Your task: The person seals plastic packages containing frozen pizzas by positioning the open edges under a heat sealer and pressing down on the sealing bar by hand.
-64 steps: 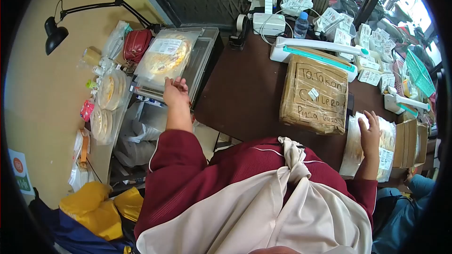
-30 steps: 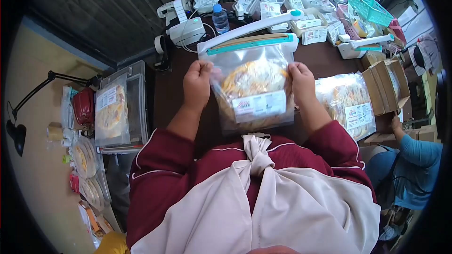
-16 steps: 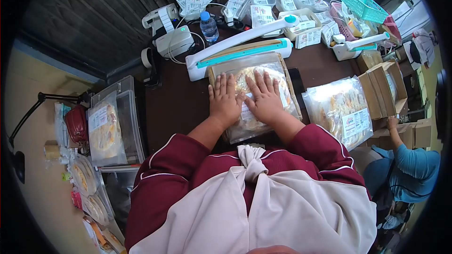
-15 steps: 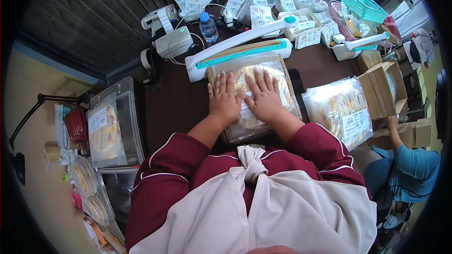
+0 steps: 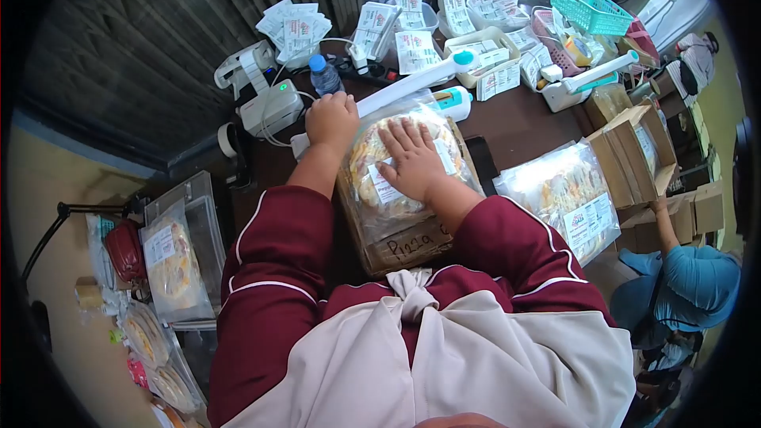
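A bagged pizza [image 5: 364, 160] with a white label lies on a cardboard box [image 5: 392, 254] in front of me, "Pizza" handwritten on the box's near edge. Behind it is a white and teal heat sealer [image 5: 411, 84], its long arm slanting across the far end of the plastic bag. My left hand [image 5: 333, 119] is closed over the left part of that arm. Flat on the bagged pizza rests my right hand [image 5: 414, 160], fingers stretched out. The arm and my left hand hide much of the sealer's base.
Bagged pizzas [image 5: 559, 198] are stacked on the right, near an open carton [image 5: 634, 154]. A water bottle [image 5: 324, 78], label stacks [image 5: 300, 30] and a smaller sealer [image 5: 590, 79] stand at the back. Someone in a blue shirt [image 5: 697, 281] works at far right.
My left hand has left the bag and closed on the sealer's arm. The box and bag have shifted, showing the handwriting. My right hand stays flat on the bagged pizza.
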Motion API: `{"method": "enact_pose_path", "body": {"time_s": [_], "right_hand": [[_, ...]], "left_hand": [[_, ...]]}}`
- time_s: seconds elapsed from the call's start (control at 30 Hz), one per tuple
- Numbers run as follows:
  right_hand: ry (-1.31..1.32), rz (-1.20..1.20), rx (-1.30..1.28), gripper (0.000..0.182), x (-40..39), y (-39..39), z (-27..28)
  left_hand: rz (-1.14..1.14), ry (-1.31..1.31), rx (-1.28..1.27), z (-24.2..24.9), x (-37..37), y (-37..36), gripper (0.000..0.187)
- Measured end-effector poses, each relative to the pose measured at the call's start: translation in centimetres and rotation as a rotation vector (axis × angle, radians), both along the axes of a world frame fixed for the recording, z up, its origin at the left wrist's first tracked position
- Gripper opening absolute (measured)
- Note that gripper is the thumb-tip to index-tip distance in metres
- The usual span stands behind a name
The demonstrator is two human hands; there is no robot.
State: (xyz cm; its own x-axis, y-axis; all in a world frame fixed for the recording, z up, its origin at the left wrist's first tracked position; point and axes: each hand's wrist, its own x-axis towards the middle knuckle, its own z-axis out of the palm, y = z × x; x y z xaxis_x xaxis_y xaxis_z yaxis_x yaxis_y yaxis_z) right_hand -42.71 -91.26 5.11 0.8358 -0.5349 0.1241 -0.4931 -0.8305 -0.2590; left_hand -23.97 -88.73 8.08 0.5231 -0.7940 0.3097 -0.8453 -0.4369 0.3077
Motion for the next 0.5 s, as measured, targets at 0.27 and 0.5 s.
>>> {"method": "enact_pose_path", "body": {"time_s": [0.27,0.5], "right_hand": [[0.118,-0.031,0.132,0.067,0.8,-0.5,1.0],[-0.37,-0.25,-0.251,0.019,2.7,-10.4,1.5]], "left_hand": [[0.016,-0.076,0.367,-2.6,0.2,-2.4,0.033],[0.007,-0.012,0.425,-2.5,0.5,-2.6,0.034]]}}
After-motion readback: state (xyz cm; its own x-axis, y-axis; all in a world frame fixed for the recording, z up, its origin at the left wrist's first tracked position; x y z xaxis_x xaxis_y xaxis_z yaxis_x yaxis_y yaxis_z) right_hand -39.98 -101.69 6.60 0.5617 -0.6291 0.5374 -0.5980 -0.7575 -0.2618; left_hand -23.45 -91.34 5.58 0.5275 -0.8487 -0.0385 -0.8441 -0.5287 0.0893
